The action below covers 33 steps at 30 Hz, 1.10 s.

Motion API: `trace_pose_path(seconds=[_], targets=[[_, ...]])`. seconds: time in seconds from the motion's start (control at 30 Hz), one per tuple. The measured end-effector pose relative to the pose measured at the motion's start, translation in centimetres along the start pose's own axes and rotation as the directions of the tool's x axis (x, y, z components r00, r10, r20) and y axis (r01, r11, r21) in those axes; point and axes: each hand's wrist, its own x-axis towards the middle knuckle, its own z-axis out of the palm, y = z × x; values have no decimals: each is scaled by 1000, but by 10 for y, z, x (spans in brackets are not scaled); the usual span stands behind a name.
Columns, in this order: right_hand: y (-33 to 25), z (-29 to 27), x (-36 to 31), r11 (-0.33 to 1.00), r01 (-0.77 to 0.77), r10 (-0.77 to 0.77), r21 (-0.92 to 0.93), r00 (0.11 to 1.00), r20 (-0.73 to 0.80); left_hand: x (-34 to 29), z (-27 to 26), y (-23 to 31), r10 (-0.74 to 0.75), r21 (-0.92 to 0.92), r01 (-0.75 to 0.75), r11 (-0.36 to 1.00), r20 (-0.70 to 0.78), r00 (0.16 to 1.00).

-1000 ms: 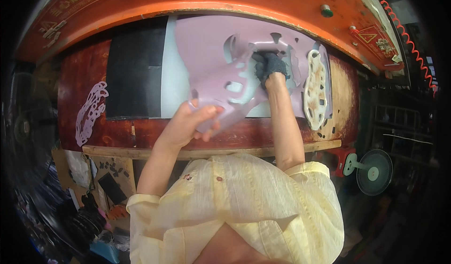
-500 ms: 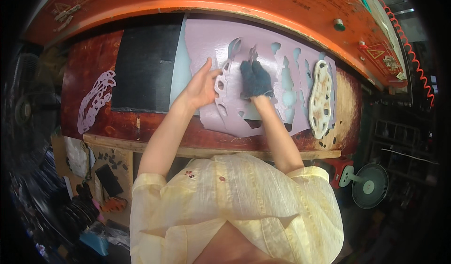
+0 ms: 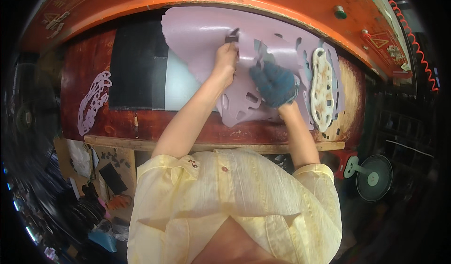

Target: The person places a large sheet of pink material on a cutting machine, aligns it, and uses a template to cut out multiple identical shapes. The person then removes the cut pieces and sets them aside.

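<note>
A large mauve sheet (image 3: 197, 29) with several cut-out holes lies on the dark red press bed (image 3: 84, 62). My bare left hand (image 3: 226, 57) is closed on a small dark cutting die (image 3: 232, 36) at the sheet's upper middle. My right hand (image 3: 275, 83), in a dark blue glove, presses flat on the sheet just right of it, fingers spread over the holed part. A pale oval cutting die with holes (image 3: 323, 87) lies at the sheet's right edge.
A black mat (image 3: 134, 66) covers the bed left of the sheet. A mauve lacy cut piece (image 3: 92, 103) lies at the far left. An orange machine head (image 3: 263, 3) arches above. A small fan (image 3: 373, 177) stands at lower right; clutter sits at lower left.
The sheet was lifted and folded a second ago; now it lies flat. My left hand moved up to the small die, and my gloved right hand shifted down and right onto the sheet.
</note>
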Motion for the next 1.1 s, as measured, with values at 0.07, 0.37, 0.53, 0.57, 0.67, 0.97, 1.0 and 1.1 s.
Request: trace_pose_path(seconds=[0.07,0.37,0.53,0.57,0.67,0.97,1.0,1.1], targets=[[10,2,2,837,-448,432,315,894,122,-17,4,3,-161,-37,162,986,24,987],[15,36,11,751,-551,498,363,834,238,-67,-17,25,-209,115,198,973,92,974],[11,37,6,948,144,-167,-282,984,-57,-53,-16,15,-67,143,49,989,121,990],[10,34,5,914,239,-260,-326,966,-20,-51,-17,12,-50,163,32,986,107,993],[2,29,2,863,384,-381,-328,921,76,-45,-26,5,-58,125,44,991,111,992],[-3,33,4,775,-472,420,421,882,215,-40,-24,6,-26,184,18,983,39,999],[5,33,5,760,-491,420,425,871,256,-42,-23,6,-55,175,49,983,29,998],[24,42,7,881,-280,173,382,941,290,-45,-28,7,-23,254,18,967,19,1000]])
